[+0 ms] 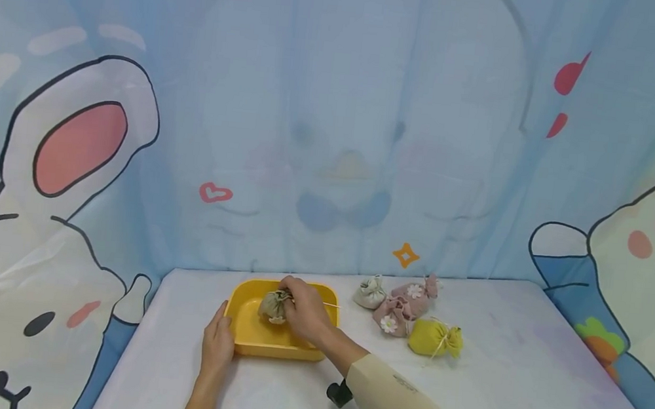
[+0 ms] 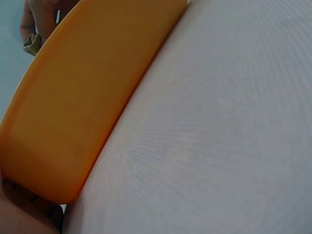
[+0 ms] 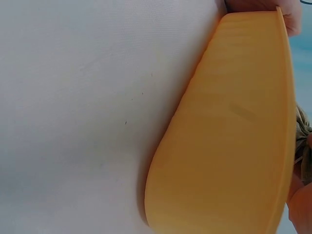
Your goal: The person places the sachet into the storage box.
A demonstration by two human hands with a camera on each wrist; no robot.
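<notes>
A yellow plastic tray (image 1: 243, 338) lies on the white table. My left hand (image 1: 218, 345) holds its left side, with the fingers against the outer wall. Over the tray my right hand (image 1: 307, 311) pinches a grey-green drawstring pouch (image 1: 273, 306) by its gathered neck; a pale cord sticks out to the right. Whether the pouch touches the tray floor I cannot tell. In the left wrist view the tray wall (image 2: 83, 92) hides most of both hands. The right wrist view shows part of the pouch (image 3: 303, 141) above the tray's rim.
Right of the tray lie a pale grey pouch (image 1: 370, 293), two pink pouches with white flowers, one in front (image 1: 393, 313) and one behind (image 1: 413, 295), and a yellow-green pouch (image 1: 430, 338). A blue cartoon curtain (image 1: 341, 120) hangs behind the table (image 1: 523, 381).
</notes>
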